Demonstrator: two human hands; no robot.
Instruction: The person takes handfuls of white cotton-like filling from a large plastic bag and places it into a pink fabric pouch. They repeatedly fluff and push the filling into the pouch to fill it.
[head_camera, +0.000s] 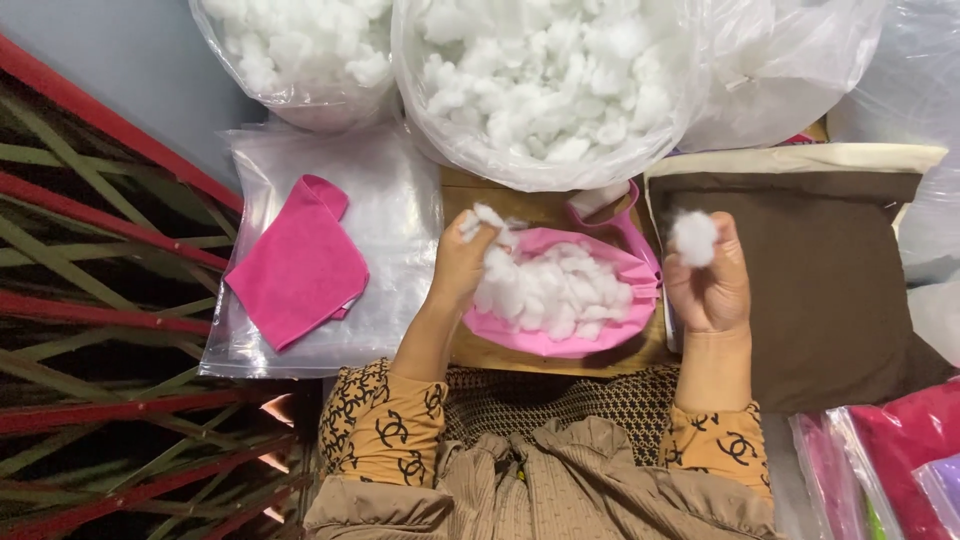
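Wooden table (560, 355), pink cover (600, 262) brimming with white fluff, our left hand (462, 262) and right hand (708, 285) apart, each pinching a tuft, stuffing bag (545, 90) at twelve o'clock.

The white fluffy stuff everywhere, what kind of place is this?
Probably a small sewing or craft workshop where cushions get stuffed: big clear bags of white stuffing, a half-filled pink fabric cover, and a finished brown cushion.
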